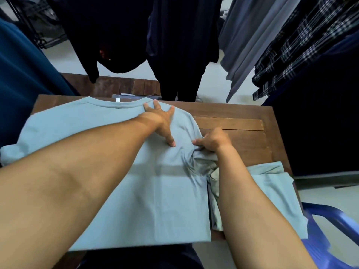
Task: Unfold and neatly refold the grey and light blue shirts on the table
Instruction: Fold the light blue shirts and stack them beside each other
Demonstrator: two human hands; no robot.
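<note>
Two bare hands work on one light blue cotton T-shirt (116, 171), which lies spread flat across the brown wooden table (242, 136) with its ribbed round collar (116, 104) at the far edge. The left hand (161, 121) presses down on the shoulder just beside the collar, its fingers straight and spread and holding nothing. The right hand (213, 141) pinches a bunch of the shirt's cloth at the right sleeve seam, where creases gather.

Judging by this, the refolding of the light blue shirt has begun: the left hand marks the fold line and the right is about to bring the sleeve side inward. That move calls for lifting the pinched edge over the body while the left hand keeps the shoulder pinned, then smoothing out the creases.

Counted, there is one spread shirt, one table and one blue plastic chair (330, 220) at the right. Under the right forearm one strip of pale grey cloth (213, 191) shows, probably the grey shirt. Beside it lies a light blue cloth panel (272, 191), and I cannot tell whether it belongs to the same shirt. Behind hang one plaid garment (301, 45), one grey garment (248, 35) and several dark garments (174, 45).
</note>
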